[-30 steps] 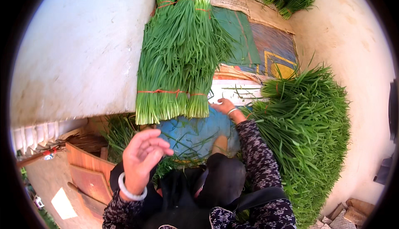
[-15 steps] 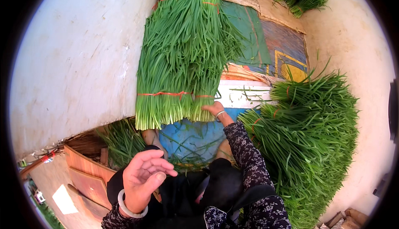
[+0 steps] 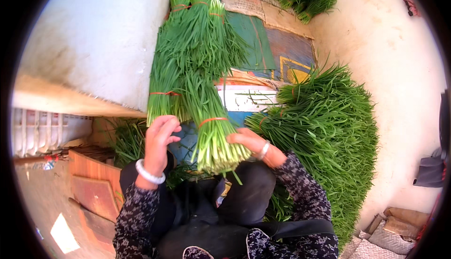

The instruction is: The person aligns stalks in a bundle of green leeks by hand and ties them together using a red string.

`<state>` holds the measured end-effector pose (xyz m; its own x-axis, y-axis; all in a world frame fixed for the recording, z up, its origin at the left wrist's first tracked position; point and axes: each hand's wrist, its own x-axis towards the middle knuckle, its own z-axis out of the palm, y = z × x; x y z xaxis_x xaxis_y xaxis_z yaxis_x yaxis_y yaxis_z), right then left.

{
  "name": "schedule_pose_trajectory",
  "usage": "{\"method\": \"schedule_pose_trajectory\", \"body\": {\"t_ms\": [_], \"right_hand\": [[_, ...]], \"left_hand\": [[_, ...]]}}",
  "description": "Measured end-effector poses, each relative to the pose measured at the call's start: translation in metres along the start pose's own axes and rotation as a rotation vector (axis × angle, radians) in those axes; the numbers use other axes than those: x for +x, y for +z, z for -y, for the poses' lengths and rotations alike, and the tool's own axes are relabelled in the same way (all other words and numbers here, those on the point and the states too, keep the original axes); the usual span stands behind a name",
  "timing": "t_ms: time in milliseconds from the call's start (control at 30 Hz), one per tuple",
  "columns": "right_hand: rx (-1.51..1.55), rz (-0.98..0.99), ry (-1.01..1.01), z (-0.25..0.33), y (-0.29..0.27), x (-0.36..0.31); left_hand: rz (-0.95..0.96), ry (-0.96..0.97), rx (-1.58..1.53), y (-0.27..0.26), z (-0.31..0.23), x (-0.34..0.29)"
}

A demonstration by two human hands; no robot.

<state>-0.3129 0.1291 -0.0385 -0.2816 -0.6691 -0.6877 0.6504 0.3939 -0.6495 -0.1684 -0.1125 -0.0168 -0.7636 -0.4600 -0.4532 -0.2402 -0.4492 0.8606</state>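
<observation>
My right hand (image 3: pixel 253 144) grips the stem end of a bundle of garlic chives (image 3: pixel 213 139), from its right side. An orange band circles this bundle, and its pale cut ends tilt toward me above my lap. Left of it, my left hand (image 3: pixel 159 137) hovers with loosely bent fingers, thumb apart and nothing in it. Just beyond that hand lies another tied chive bundle (image 3: pixel 162 99) against the white wall. More tied chive bundles (image 3: pixel 199 38) are stacked at the far side, their leaves overlapping those of the held bundle.
A large heap of chives (image 3: pixel 324 132) spreads along my right. Blue sheeting (image 3: pixel 188 139) and a white board (image 3: pixel 246 99) with leaf scraps lie ahead. A white wall (image 3: pixel 103 38) stands at left, wooden boards (image 3: pixel 96 179) at lower left, and folded sacks (image 3: pixel 394 235) at lower right.
My right hand has taken hold of the bundle's stem end and drawn it toward me, away from the neighbouring bundle. My left hand has moved forward, close to the stems.
</observation>
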Motion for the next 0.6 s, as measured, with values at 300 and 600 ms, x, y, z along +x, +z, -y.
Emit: {"method": "schedule_pose_trajectory", "body": {"t_ms": [300, 600], "right_hand": [[-0.993, -0.43, -0.534, -0.032, 0.094, -0.122], [-1.279, -0.584, -0.617, -0.081, 0.135, -0.152]], "left_hand": [[0.469, 0.04, -0.273, 0.009, 0.025, -0.06], [0.43, 0.209, -0.632, 0.011, 0.065, -0.101]]}}
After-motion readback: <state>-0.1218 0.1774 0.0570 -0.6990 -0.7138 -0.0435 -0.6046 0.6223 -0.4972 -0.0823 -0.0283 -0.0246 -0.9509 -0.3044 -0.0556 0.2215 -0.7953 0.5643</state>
